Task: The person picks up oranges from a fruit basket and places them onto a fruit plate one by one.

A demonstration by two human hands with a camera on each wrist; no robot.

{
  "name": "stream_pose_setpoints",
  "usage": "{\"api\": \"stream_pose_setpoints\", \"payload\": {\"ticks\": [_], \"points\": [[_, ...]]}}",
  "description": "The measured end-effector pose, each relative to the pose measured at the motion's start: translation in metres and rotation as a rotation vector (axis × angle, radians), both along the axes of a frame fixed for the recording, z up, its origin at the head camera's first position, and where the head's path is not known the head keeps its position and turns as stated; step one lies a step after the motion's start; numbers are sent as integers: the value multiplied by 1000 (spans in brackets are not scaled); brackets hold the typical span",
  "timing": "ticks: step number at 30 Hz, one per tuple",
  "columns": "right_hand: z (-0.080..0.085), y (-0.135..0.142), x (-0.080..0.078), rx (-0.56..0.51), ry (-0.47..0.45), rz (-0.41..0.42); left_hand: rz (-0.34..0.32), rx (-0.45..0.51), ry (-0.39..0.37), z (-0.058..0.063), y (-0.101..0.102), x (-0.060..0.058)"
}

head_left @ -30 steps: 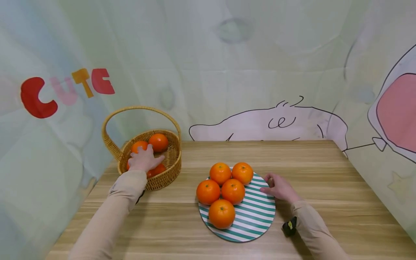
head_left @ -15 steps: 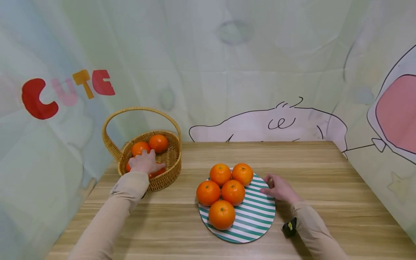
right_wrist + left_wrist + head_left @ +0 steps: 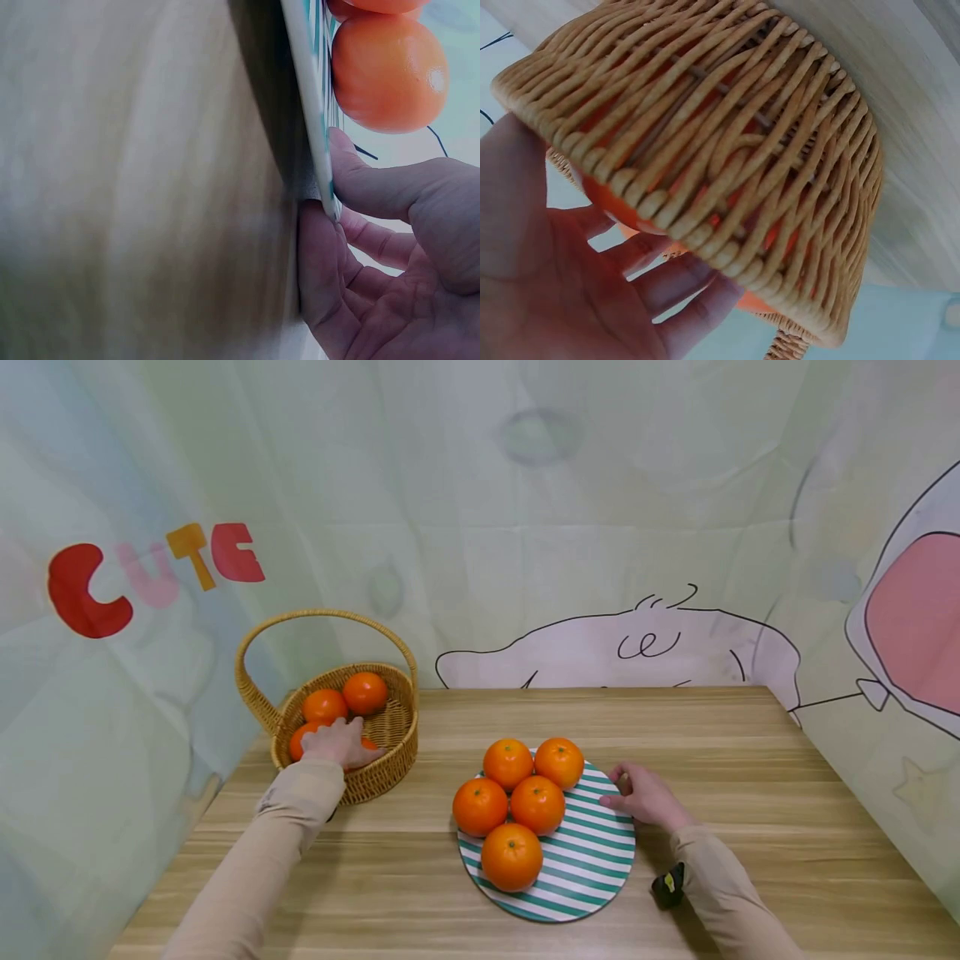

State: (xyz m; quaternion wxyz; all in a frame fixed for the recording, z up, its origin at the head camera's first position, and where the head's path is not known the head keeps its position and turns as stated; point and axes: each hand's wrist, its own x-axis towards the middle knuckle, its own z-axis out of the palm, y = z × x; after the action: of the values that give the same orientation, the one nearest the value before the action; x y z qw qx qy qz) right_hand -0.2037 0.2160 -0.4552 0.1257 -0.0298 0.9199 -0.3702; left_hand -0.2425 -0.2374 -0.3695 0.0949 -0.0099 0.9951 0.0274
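Observation:
My left hand (image 3: 339, 744) reaches into a wicker basket (image 3: 378, 781), its fingers round an orange (image 3: 367, 744) near the front rim. In the left wrist view, the weave hides part of that hand (image 3: 592, 277) and the fruit. Other oranges lie beside it, such as one orange (image 3: 365, 693) at the back. My right hand (image 3: 647, 794) holds the right edge of a round green-and-white striped plate (image 3: 592, 852). The right wrist view has the thumb (image 3: 375, 184) on top of the rim and fingers underneath. Several oranges, including a front orange (image 3: 512, 857), sit on the plate's left half.
The basket's tall arched handle (image 3: 326, 612) stands over its opening. A wooden table (image 3: 697, 727) carries everything. Behind and at both sides hangs a printed curtain (image 3: 480, 527) with letters and cartoon drawings.
My left hand has shifted slightly toward the front right of the basket and come down onto the orange there, uncovering more of the left oranges. The right hand and plate stay in place.

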Motion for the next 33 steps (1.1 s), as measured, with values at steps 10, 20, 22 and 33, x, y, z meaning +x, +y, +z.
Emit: {"api": "stream_pose_setpoints", "payload": {"ticks": [10, 20, 22, 33], "points": [[1, 1, 0, 4, 15, 15, -18, 88, -4, -4, -7, -3], [1, 1, 0, 7, 20, 20, 13, 151, 67, -12, -11, -6], [1, 1, 0, 6, 21, 21, 20, 160, 81, -13, -11, -7], [-1, 1, -1, -2, 19, 17, 68, 244, 85, -9, -14, -8]]}}
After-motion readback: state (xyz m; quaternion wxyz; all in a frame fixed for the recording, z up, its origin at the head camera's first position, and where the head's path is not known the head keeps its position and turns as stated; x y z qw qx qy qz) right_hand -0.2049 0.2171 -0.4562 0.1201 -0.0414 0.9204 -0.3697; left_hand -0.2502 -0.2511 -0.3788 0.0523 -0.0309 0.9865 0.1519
